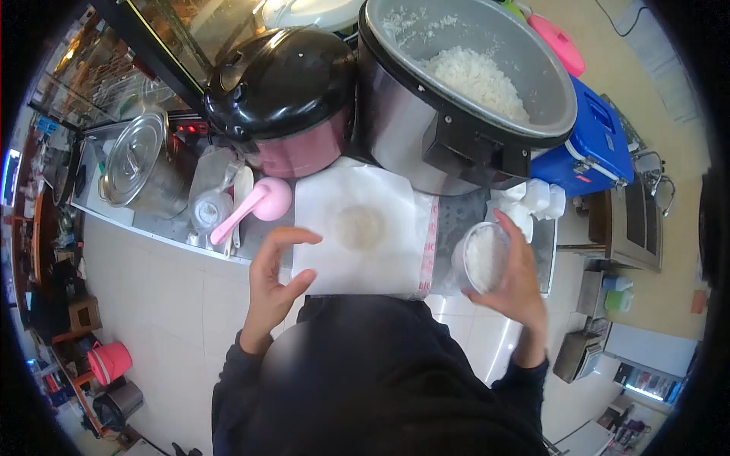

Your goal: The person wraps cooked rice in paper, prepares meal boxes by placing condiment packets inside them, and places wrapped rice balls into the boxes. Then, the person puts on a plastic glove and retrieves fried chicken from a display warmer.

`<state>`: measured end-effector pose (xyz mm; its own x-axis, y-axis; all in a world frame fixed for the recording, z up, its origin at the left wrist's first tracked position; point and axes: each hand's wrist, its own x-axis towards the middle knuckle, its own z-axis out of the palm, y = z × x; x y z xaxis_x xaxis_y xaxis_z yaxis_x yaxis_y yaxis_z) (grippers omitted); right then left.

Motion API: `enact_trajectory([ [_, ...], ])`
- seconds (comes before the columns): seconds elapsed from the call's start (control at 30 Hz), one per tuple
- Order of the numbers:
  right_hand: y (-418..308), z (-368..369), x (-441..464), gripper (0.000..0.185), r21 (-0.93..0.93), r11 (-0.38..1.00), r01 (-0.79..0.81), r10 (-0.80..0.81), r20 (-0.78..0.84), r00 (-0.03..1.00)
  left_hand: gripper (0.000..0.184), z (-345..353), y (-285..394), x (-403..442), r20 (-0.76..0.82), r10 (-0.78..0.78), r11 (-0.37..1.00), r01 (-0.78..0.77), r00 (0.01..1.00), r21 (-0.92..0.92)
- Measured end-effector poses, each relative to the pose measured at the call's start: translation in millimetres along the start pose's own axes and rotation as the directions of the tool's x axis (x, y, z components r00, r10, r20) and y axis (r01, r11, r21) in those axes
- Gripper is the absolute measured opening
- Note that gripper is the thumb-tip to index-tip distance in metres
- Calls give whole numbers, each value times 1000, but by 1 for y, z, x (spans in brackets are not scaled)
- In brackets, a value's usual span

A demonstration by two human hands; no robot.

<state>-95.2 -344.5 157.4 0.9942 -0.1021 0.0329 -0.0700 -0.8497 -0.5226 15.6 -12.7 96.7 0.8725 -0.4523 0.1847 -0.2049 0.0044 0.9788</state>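
My right hand [513, 281] is wrapped round a small round cup of white rice [485, 258] at the right of the counter. My left hand [277, 273] hovers by the left edge of a white paper sheet [327, 197], thumb and fingers apart, holding nothing. A faint round damp mark shows on the paper. Behind the paper stands a large open rice cooker [403, 137] with cooked rice [479, 80] inside. A pink ladle [262, 204] lies left of the paper.
A closed black and pink cooker [296, 144] and a lidded steel pot [141, 167] stand at the back left. On the right are a blue cooler box [589, 144] and several white foam cups [532, 199]. The counter's front edge runs near my body.
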Motion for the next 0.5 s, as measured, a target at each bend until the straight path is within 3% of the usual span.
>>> enact_trajectory([
  [0.1,64,90,-9,109,-84,966,-246,227,-187,956,45,2,-63,-37,174,-113,907,30,978,420],
  [0.13,77,113,-5,110,-95,934,-344,322,-192,927,49,5,-81,-45,276,-67,833,-98,959,544],
  [0.2,88,144,2,113,-115,842,-527,499,-206,842,48,15,-99,-51,370,-40,757,-213,928,617],
  [0.3,70,138,-3,115,-445,737,-508,362,-375,853,46,10,-118,-57,423,-31,707,-279,906,650],
  [0.4,23,133,-9,97,-363,926,-106,63,-128,990,42,5,-114,-53,445,-37,751,-269,895,603],
  [0.47,-4,158,-23,64,-184,948,258,-218,213,952,40,2,-111,-53,463,-52,740,-277,885,613],
  [0.5,-12,174,-28,52,-119,951,286,-258,208,944,39,0,-110,-51,469,-54,733,-284,882,618],
])
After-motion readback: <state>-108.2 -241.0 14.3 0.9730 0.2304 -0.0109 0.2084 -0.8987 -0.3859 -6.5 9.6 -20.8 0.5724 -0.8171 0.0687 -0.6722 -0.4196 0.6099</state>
